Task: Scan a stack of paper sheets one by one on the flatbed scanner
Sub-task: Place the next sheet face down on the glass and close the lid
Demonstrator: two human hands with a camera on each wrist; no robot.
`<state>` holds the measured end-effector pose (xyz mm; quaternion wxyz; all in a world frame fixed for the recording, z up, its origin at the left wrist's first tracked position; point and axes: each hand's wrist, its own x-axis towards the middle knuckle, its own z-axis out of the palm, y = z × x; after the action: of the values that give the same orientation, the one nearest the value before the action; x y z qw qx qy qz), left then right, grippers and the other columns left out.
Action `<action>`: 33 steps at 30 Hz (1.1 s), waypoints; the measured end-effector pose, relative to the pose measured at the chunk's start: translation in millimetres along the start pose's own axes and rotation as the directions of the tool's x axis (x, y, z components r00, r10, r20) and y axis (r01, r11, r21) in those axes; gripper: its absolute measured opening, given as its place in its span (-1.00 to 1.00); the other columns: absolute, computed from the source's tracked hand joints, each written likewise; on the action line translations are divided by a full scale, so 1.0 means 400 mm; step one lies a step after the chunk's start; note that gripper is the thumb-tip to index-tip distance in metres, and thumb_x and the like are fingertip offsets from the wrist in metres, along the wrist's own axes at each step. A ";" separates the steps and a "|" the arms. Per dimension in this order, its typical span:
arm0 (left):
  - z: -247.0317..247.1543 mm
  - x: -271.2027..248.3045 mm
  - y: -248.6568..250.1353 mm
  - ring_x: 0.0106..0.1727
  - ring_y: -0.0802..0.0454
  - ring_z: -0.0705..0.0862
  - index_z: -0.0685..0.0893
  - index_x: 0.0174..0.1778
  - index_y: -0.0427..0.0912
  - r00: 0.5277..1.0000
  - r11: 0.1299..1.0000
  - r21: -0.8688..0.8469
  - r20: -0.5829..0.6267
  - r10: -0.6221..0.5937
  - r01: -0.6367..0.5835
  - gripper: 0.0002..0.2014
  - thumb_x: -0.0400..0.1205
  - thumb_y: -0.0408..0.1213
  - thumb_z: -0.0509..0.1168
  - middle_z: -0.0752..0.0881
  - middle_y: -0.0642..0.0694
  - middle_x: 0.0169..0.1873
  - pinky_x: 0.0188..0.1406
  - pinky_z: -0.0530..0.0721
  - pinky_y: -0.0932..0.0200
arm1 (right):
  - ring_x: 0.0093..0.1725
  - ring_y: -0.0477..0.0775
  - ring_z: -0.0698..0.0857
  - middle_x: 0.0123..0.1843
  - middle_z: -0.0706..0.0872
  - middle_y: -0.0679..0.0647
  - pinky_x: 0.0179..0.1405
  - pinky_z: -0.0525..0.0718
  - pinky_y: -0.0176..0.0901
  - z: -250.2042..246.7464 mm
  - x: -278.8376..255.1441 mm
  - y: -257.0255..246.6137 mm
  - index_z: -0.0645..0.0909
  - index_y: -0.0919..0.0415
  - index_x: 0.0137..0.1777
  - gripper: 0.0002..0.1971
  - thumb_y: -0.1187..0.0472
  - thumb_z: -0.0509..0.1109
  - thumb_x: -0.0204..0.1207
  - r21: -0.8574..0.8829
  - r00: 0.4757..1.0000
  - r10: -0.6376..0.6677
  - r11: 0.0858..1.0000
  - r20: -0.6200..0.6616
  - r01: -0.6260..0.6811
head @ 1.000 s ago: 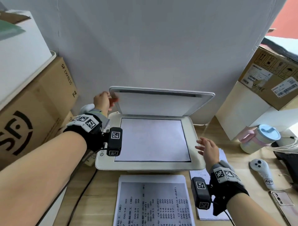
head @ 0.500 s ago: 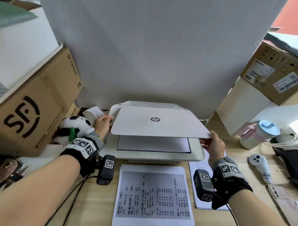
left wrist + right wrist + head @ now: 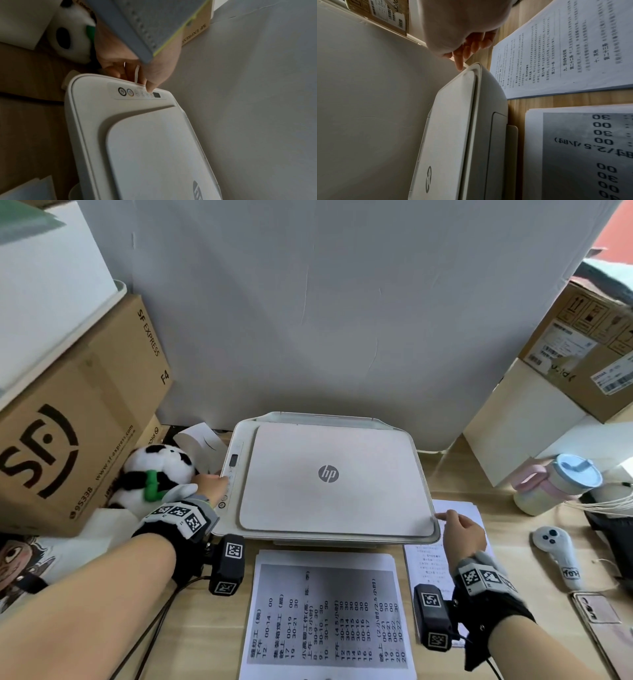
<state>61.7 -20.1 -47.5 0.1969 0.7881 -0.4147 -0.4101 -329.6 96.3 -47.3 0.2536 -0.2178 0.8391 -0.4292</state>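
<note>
The white HP flatbed scanner (image 3: 329, 474) sits mid-desk with its lid (image 3: 154, 148) flat down, so the glass and the sheet on it are hidden. My left hand (image 3: 210, 486) reaches the control panel (image 3: 231, 470) on the scanner's left side, and its index fingertip (image 3: 150, 89) touches a button beside the small display. My right hand (image 3: 459, 530) is at the lid's front right corner, with the index fingertip (image 3: 458, 67) touching that corner and the other fingers loosely curled. A stack of printed sheets (image 3: 325, 611) lies in front of the scanner. A second pile (image 3: 556, 54) lies to the right.
A panda plush (image 3: 157, 474) and an SF cardboard box (image 3: 68, 440) crowd the scanner's left. On the right stand a lidded cup (image 3: 561, 484), a white controller (image 3: 555, 553), a phone (image 3: 603, 621) and stacked boxes (image 3: 582, 347). A white board stands behind.
The lid went from upright to fully down over the sheet. My left hand left the lid edge for the control panel. My right hand followed the lid's front corner down.
</note>
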 end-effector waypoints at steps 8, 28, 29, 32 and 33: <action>0.004 0.012 0.013 -0.02 -0.24 0.63 0.67 0.16 -0.47 0.997 0.998 -0.016 -0.057 -0.059 0.058 -0.64 0.66 -0.20 0.25 0.71 -0.40 0.13 -0.02 0.52 0.04 | -0.11 0.18 0.55 -0.12 0.66 0.18 -0.10 0.42 -0.13 0.033 0.038 0.010 0.66 0.30 0.02 -0.79 0.24 0.22 0.56 -0.026 0.999 -0.033 0.999 -0.018 0.032; 0.067 -0.033 -0.050 0.13 -0.38 0.60 0.62 -0.26 -0.37 0.976 0.994 -0.103 -0.212 -0.051 0.030 -0.69 0.70 -0.39 0.03 0.67 -0.45 0.10 0.13 0.53 -0.06 | 0.02 0.22 0.58 0.05 0.64 0.16 0.22 0.61 0.21 0.044 0.035 0.105 0.60 0.21 0.24 -0.71 0.24 0.12 0.63 -0.030 0.991 -0.004 1.000 0.134 0.008; 0.070 -0.035 -0.060 0.12 -0.39 0.61 0.61 -0.28 -0.35 0.973 0.993 -0.115 -0.220 -0.063 0.039 -0.69 0.69 -0.37 0.04 0.68 -0.45 0.08 0.13 0.54 -0.07 | 0.04 0.21 0.57 0.09 0.63 0.16 0.25 0.59 0.25 0.046 0.032 0.108 0.57 0.22 0.29 -0.69 0.25 0.11 0.64 0.000 0.989 0.001 1.000 0.148 -0.001; 0.073 -0.049 -0.094 0.12 -0.39 0.61 0.67 -0.11 -0.34 0.957 0.997 -0.051 -0.283 -0.064 0.051 -0.66 0.68 -0.27 0.01 0.69 -0.42 0.08 0.21 0.59 -0.11 | 0.08 0.17 0.55 0.18 0.61 0.17 0.28 0.57 0.29 0.046 0.018 0.117 0.52 0.23 0.36 -0.67 0.28 0.07 0.67 0.051 0.984 -0.013 0.999 0.179 0.004; 0.074 -0.062 -0.096 0.13 -0.39 0.60 0.68 -0.07 -0.33 0.953 0.998 -0.033 -0.296 -0.058 0.050 -0.67 0.68 -0.28 0.02 0.69 -0.42 0.09 0.22 0.58 -0.11 | 0.09 0.16 0.54 0.21 0.61 0.16 0.29 0.56 0.29 0.047 0.015 0.120 0.50 0.22 0.38 -0.66 0.28 0.06 0.68 0.064 0.983 -0.025 0.998 0.184 0.013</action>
<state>48.5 23.2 -77.9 0.2554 0.8492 -0.3537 -0.2974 -330.0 107.3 -98.0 0.3331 -0.2566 0.7960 -0.4354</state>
